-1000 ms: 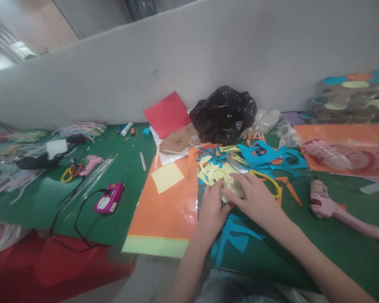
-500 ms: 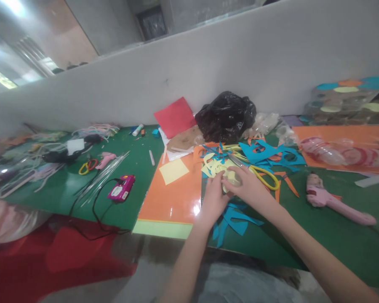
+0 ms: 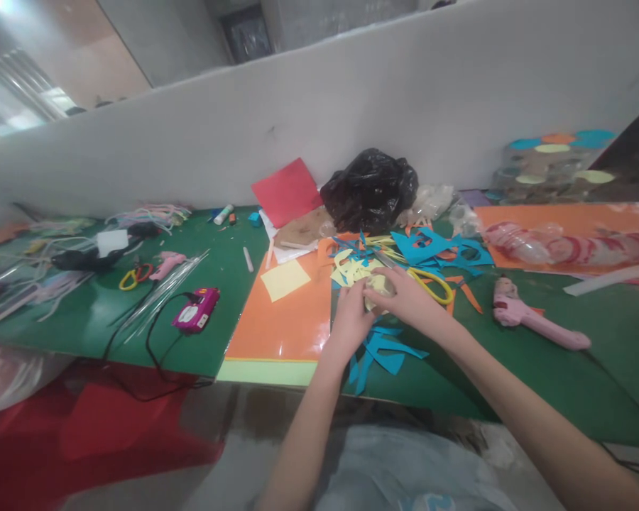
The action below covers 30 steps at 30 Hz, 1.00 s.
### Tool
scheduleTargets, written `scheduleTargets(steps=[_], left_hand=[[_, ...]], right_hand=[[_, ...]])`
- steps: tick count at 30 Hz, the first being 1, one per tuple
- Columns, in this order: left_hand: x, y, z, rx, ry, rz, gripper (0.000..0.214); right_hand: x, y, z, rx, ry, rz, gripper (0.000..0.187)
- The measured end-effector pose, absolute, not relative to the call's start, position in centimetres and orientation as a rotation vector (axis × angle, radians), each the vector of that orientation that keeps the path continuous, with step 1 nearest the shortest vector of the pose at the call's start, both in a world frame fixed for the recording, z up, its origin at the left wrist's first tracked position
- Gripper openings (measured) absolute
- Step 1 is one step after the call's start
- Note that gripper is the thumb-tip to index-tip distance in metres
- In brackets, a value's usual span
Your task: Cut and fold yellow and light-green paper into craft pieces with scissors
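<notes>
My left hand (image 3: 350,318) and my right hand (image 3: 407,298) meet over a small pale yellow piece (image 3: 377,286) on the green table (image 3: 564,383). Both hands have fingers curled round it and pinch it between them. Yellow-handled scissors (image 3: 431,282) lie just right of my right hand. Yellow paper scraps (image 3: 351,271) and blue paper scraps (image 3: 441,250) lie behind the hands. More blue offcuts (image 3: 383,355) lie under my wrists.
An orange sheet (image 3: 282,319) with a yellow square (image 3: 285,279) lies to the left. A pink glue gun (image 3: 532,323) rests at right, a magenta one (image 3: 196,311) at left. A black bag (image 3: 370,188) and red paper (image 3: 286,190) lean on the white partition.
The view has shifted, mostly upward and back. Both hands stay together on the pale yellow piece, now a little farther from me on the table.
</notes>
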<state>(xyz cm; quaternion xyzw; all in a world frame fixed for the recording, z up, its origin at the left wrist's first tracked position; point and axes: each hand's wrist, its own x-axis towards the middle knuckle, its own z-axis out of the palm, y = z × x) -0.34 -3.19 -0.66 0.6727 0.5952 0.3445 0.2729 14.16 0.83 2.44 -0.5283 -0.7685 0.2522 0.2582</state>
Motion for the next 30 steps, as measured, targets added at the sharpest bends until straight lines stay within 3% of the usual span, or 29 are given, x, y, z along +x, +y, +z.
scheduleTargets(steps=[14,30], left_hand=[[-0.1,-2.6,-1.3,1.878,1.652,0.918,0.052],[-0.4,-3.0,-1.5,1.874,1.623,0.957,0.052]], right_hand=[[13.8,-0.2,3.8,-1.562,-2.076,0.683,0.059],[13.6,0.3,1.4,-1.426,-1.948,0.697,0.061]])
